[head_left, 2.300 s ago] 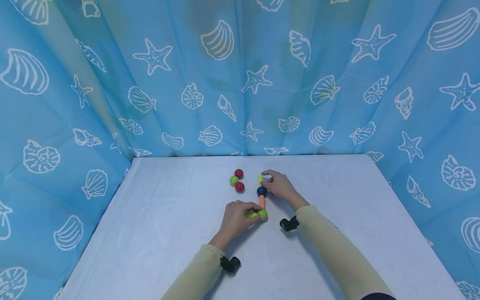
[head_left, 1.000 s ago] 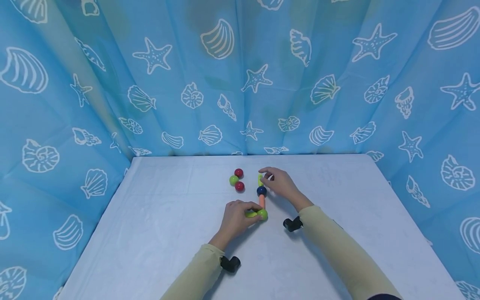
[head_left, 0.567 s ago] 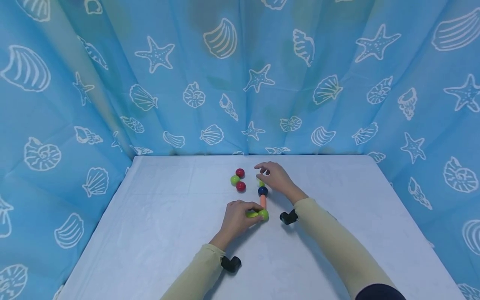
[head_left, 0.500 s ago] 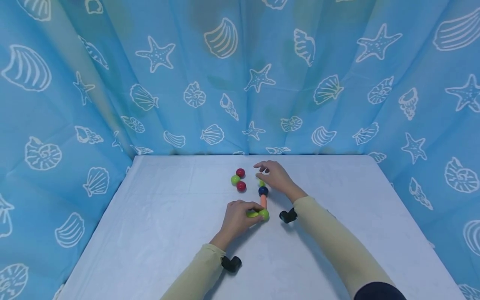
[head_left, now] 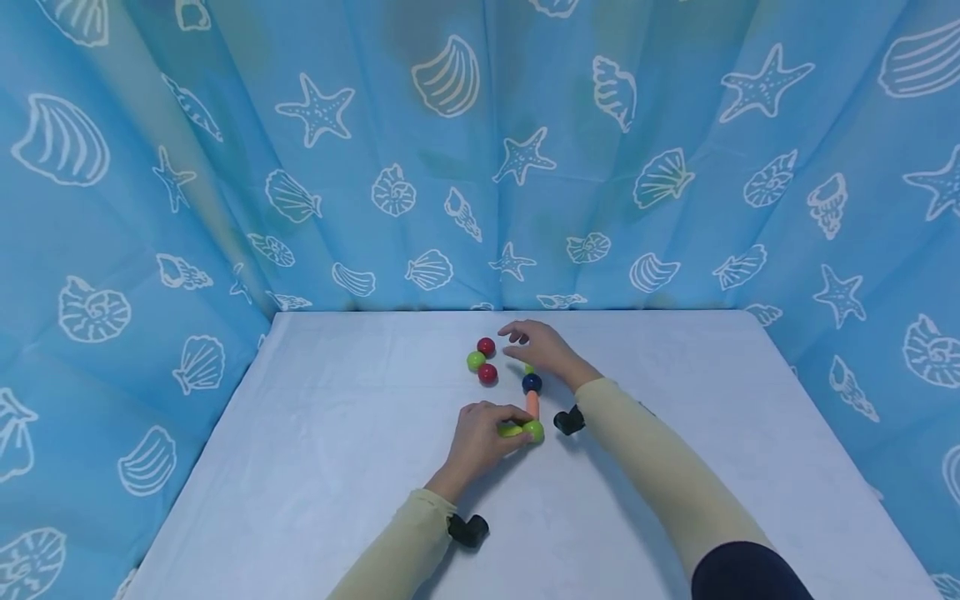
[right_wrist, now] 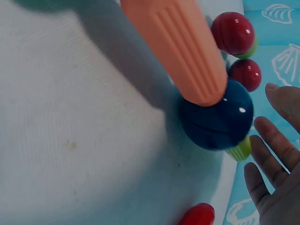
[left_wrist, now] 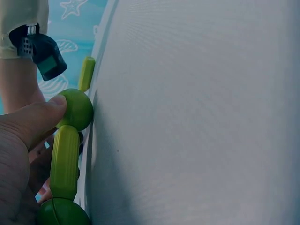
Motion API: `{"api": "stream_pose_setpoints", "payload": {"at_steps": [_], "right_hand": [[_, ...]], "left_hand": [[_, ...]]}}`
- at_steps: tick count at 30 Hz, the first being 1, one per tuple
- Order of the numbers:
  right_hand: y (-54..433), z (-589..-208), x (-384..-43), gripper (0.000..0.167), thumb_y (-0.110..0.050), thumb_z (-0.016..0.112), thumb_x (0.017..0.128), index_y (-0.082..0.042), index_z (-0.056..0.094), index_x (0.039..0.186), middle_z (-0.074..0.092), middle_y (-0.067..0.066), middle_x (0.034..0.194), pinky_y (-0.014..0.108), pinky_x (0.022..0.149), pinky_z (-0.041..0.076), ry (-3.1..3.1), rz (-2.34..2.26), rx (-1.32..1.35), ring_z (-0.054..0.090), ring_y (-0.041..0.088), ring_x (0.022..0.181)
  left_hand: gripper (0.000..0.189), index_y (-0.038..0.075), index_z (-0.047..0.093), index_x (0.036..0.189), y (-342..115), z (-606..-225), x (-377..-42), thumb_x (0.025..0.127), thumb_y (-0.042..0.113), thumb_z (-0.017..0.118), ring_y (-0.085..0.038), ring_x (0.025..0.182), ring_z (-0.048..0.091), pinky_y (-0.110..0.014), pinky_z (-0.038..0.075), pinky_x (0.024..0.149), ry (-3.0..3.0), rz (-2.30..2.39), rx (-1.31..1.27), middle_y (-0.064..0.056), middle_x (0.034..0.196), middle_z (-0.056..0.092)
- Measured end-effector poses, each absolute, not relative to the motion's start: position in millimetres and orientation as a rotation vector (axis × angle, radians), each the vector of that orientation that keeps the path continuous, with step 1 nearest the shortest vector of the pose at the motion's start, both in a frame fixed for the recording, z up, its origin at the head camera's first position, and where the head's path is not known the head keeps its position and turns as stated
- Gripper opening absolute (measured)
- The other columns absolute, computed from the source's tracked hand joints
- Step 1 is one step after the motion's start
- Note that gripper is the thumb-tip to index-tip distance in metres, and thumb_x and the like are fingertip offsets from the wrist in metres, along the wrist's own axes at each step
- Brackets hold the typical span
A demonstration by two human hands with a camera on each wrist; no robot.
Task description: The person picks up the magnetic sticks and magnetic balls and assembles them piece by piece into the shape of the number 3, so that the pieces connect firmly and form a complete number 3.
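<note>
Ball-and-rod assembly (head_left: 532, 406), right of centre in the head view, lies on a white table (head_left: 315, 433) backed by a blue shell-print curtain (head_left: 330, 208) filling the upper frame. Two pale sleeves (head_left: 660, 467) enter from the lower edge. Condition of hands: left hand (head_left: 482, 437) is grasping the near end of the assembly, its thumb on a green ball (left_wrist: 77, 110); right hand (head_left: 543, 347) is released, fingers apart, above the far end. One black wrist device (head_left: 468, 532) is fitted at each cuff. Components noted: orange rod (right_wrist: 176, 49) between the green ball and a navy ball (right_wrist: 216, 115); yellow-green rod (left_wrist: 64, 161) at the left hand; far yellow rod (right_wrist: 240, 150) just past the navy ball, mostly covered by the right hand in the head view. Loose, left of the navy ball: upper red ball (head_left: 486, 347), lower red ball (head_left: 487, 373) and small green ball (head_left: 476, 361), grouped closely.
</note>
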State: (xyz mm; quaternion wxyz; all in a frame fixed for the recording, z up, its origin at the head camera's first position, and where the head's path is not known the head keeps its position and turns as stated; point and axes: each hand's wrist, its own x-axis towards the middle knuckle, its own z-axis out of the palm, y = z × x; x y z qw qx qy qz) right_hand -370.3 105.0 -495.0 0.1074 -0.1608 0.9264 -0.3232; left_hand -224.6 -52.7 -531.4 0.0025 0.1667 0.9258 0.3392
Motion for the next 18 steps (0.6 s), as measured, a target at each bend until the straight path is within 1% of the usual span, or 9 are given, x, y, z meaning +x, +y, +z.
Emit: {"api": "stream_pose_setpoints", "payload": {"at_steps": [7, 18], "right_hand": [[97.2, -503.9, -373.9, 0.041, -0.028, 0.067, 0.099, -0.022, 0.06, 0.139, 0.063, 0.006, 0.133, 0.048, 0.108, 0.044, 2.7, -0.947, -0.511, 0.054, 0.027, 0.13], [87.2, -507.1, -380.4, 0.047, -0.024, 0.067, 0.1, -0.027, 0.055, 0.146, 0.061, 0.007, 0.137, 0.051, 0.111, 0.04, 2.642, -0.933, -0.566, 0.052, 0.028, 0.133]], "left_hand": [[0.027, 0.029, 0.077, 0.114, -53.5, -533.1, -224.4, 0.088, 0.035, 0.081, -0.012, 0.102, 0.06, -0.05, 0.038, 0.107, 2.94, 1.027, 0.528, 0.016, 0.106, 0.074], [0.026, 0.029, 0.077, 0.114, -56.0, -532.2, -224.6, 0.089, 0.034, 0.08, -0.011, 0.101, 0.058, -0.049, 0.038, 0.107, 2.906, 1.088, 0.569, 0.017, 0.105, 0.073]]}}
